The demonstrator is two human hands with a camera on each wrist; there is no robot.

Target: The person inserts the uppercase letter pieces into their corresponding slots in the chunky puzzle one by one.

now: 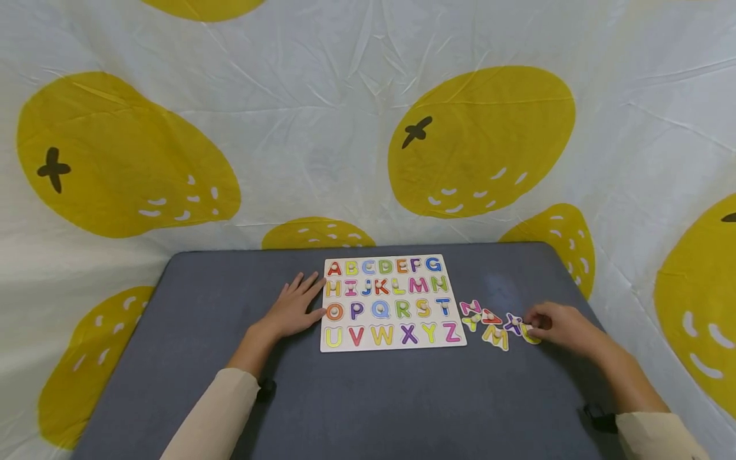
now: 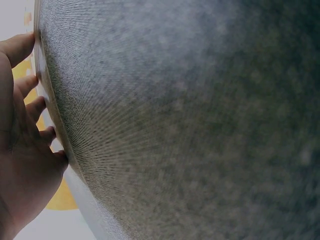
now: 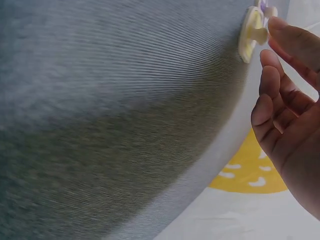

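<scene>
A white alphabet puzzle board (image 1: 376,349) with rows of coloured letters lies on the table. My left hand (image 1: 293,308) rests beside its left edge with fingers spread, the thumb and a fingertip at the edge. Off the board's right side lie loose letter pieces: a pink N (image 1: 470,307), a yellow-green Y (image 1: 471,322), a red A (image 1: 490,317), a yellow M (image 1: 496,337) and a purple X (image 1: 513,324). Close to a yellow letter piece (image 3: 246,42), my right hand (image 1: 560,327) has bent fingers; in the right wrist view thumb and forefinger stand apart near its knob (image 3: 259,35).
A dark grey cloth-covered table (image 1: 368,402) bears the board and pieces. Behind it hangs a white curtain (image 1: 322,147) printed with large yellow fruit. Each wrist carries a dark strap device.
</scene>
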